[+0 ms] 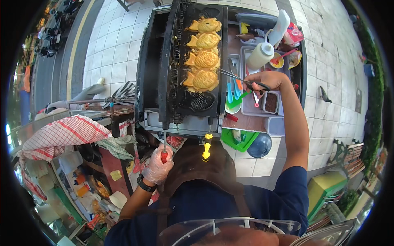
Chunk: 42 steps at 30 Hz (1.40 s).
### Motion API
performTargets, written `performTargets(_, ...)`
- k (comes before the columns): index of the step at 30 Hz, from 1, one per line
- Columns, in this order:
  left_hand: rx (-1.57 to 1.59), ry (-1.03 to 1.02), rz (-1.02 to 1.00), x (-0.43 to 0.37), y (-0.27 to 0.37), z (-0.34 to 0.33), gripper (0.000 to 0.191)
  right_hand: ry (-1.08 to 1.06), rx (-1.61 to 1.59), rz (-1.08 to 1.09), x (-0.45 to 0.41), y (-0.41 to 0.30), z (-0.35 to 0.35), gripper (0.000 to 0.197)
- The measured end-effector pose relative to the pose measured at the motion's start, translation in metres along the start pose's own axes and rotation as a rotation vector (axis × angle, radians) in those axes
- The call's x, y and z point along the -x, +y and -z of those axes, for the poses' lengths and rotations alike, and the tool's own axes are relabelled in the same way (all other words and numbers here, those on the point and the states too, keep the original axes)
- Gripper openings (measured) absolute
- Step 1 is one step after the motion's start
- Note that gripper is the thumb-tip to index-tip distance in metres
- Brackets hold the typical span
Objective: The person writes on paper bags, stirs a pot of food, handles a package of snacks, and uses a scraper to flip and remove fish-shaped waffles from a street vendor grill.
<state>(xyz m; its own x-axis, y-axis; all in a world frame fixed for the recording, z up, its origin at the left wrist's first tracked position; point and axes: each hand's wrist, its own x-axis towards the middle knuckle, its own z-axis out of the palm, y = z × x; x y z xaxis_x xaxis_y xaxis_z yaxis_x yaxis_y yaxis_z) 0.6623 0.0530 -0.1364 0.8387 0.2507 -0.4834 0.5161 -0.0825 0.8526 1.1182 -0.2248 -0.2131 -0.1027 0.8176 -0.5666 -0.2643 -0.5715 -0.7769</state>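
My left hand, in a clear plastic glove, grips the red handle of a black metal mould half swung upright on the left. Several golden fish-shaped cakes lie in a row in the lower mould plate. The cavity nearest me holds no cake. My bare right hand holds black-handled scissors. The blade tips reach the right edge of the cakes, near the two closest to me; whether they touch is hard to tell. A yellow handle juts from the lower plate toward me.
Right of the mould stand a white squeeze bottle, blue and orange handled utensils, a green utensil in a bowl, and a tub of brown crumbs. A green crate sits below. Checked cloths drape a glass case at left.
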Motion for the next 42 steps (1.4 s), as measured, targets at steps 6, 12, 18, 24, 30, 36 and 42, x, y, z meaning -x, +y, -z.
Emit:
performTargets(6,0.107,-0.006,0.026,0.001,0.009,0.012,0.027,-0.067,0.095,-0.171,0.002,-0.033,0.018,0.072)
performTargets(12,0.105,-0.034,0.043,-0.004,0.008,0.028,0.029,-0.106,0.224,-0.232,0.004,-0.057,0.023,0.081)
performTargets(18,0.067,-0.065,0.004,-0.008,-0.002,0.041,0.026,-0.084,0.145,-0.236,0.011,-0.057,0.021,0.078)
performTargets(24,0.103,-0.059,0.120,-0.008,-0.004,0.044,0.022,-0.094,0.104,-0.263,0.006,-0.041,0.034,0.070)
performTargets(30,0.059,-0.043,0.083,-0.009,-0.009,0.047,0.021,-0.093,0.170,-0.183,-0.033,-0.035,0.033,0.091)
performTargets(36,0.075,-0.014,0.089,-0.010,-0.005,0.050,0.020,-0.179,0.075,-0.079,-0.040,-0.006,0.053,0.075)
performTargets(42,0.097,0.000,0.100,-0.011,-0.007,0.051,0.021,-0.175,0.206,-0.164,-0.013,-0.022,0.062,0.086)
